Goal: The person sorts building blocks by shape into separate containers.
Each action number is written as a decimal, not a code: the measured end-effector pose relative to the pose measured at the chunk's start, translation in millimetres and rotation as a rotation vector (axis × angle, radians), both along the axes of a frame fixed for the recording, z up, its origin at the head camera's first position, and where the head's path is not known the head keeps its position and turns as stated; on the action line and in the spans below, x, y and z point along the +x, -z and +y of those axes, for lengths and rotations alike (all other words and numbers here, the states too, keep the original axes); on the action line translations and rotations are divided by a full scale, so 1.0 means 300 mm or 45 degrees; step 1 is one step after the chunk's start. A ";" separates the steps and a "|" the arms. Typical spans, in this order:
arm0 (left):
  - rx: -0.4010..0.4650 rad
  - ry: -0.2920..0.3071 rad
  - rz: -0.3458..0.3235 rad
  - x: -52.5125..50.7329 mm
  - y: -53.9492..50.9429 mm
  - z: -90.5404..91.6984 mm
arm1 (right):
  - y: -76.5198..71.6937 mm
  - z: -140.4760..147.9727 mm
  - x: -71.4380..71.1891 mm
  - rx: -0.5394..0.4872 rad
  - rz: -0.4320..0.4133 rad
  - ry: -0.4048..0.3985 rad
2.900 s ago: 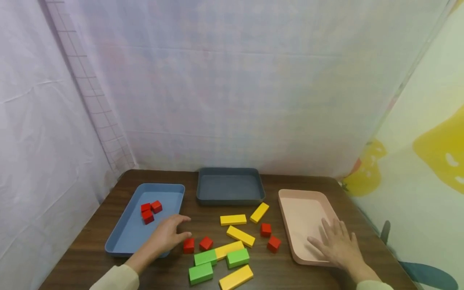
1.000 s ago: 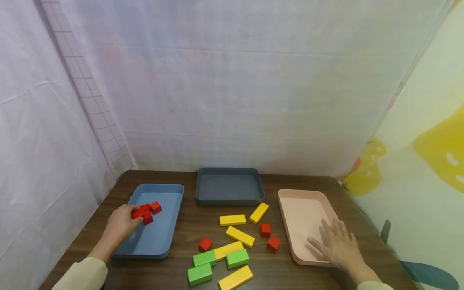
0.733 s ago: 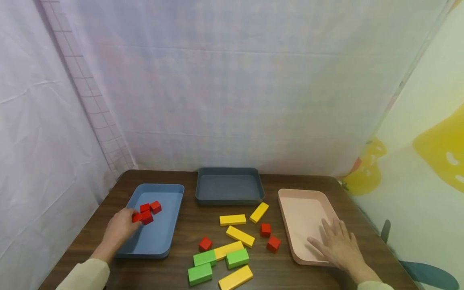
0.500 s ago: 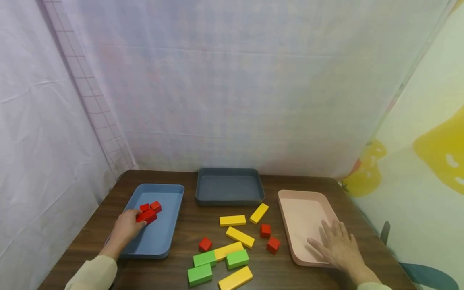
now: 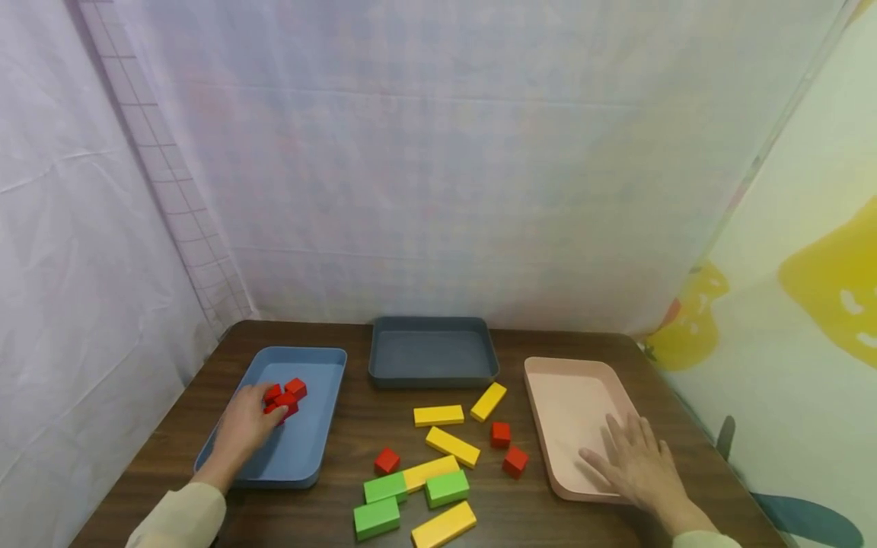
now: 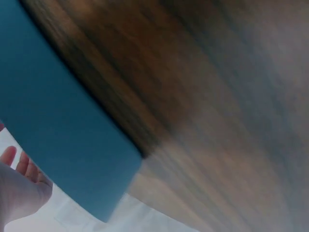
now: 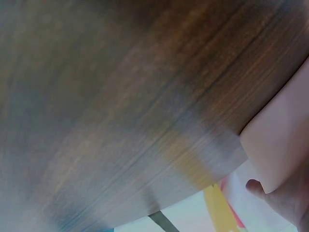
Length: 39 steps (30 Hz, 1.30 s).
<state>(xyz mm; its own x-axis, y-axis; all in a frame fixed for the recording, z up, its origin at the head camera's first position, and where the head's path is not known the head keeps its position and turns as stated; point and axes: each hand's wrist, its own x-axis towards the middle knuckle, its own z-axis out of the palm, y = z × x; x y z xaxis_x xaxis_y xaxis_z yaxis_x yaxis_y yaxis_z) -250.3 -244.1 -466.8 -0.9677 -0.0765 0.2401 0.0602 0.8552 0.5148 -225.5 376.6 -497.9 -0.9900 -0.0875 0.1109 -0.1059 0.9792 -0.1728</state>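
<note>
Inside the blue tray (image 5: 301, 449): four red cubes (image 5: 296, 389) in, three out

Your load stands as follows. Four red cubes sit clustered on the floor of the blue tray; the fourth is partly hidden by your left hand (image 5: 241, 426). Its thumb and fingers are curled round the nearest cubes of the cluster. How firmly they squeeze, you cannot tell from these views; the left wrist view shows the tray's wall but not the cubes.

Judge the gathering of red cubes as just over half done. Three loose red cubes (image 5: 515, 462) are left on the table (image 5: 363, 418): one to the right of the blue tray's near end, two well to its right, past most of the yellow blocks (image 5: 438, 415).

Treat the other colours as not yet started. All five yellow blocks and three green blocks (image 5: 448, 489) lie on the table to the right of the blue tray, the green ones level with its near end or closer to you.

Right of the blue tray's far end stands the dark tray (image 5: 435, 358). Well to the blue tray's right, across the blocks, is the pink tray (image 5: 569, 396); your right hand (image 5: 637, 466) lies over its near right rim, fingers spread apart.
</note>
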 end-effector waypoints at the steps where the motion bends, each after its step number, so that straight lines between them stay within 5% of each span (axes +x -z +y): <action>1: 0.000 0.007 0.014 -0.001 -0.004 0.008 | -0.001 0.000 -0.001 0.005 0.001 0.000; 10: 0.013 0.163 0.164 -0.008 -0.025 0.100 | -0.004 -0.005 -0.003 0.006 0.000 -0.005; 31: 0.271 0.439 -0.039 0.023 -0.007 0.284 | -0.011 -0.011 -0.003 0.025 -0.009 -0.001; 39: 0.267 0.562 -0.002 0.030 0.014 0.320 | -0.008 -0.006 0.001 0.005 -0.015 0.000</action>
